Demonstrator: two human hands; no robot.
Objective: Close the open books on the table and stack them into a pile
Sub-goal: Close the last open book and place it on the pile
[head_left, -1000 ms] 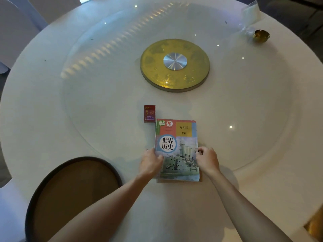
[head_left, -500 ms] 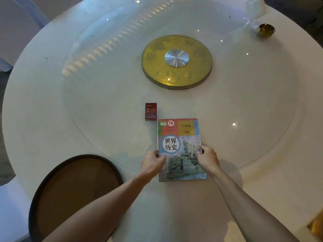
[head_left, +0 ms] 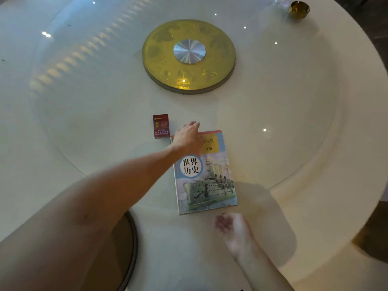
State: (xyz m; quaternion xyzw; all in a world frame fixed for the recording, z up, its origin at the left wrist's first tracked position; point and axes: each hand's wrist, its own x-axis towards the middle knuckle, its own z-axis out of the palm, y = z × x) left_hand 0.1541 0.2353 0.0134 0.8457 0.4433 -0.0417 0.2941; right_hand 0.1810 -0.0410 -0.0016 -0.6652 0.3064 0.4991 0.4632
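Books [head_left: 206, 175] are seen closed, a ship-cover volume uppermost, on the round white bench [head_left: 315, 101]. Its far left corner is covered by the left hand [head_left: 186, 135], fingers spread flat, beside a red packet [head_left: 160, 126]. The right hand [head_left: 233, 226] is held loosely curled, grasping nothing.

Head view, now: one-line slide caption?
Left hand reaches over the top of the closed textbook beside a red box; right hand open, off the book, on the round table.

Closed textbook [head_left: 206, 177] with warship cover, face-up, flat on the table's near side
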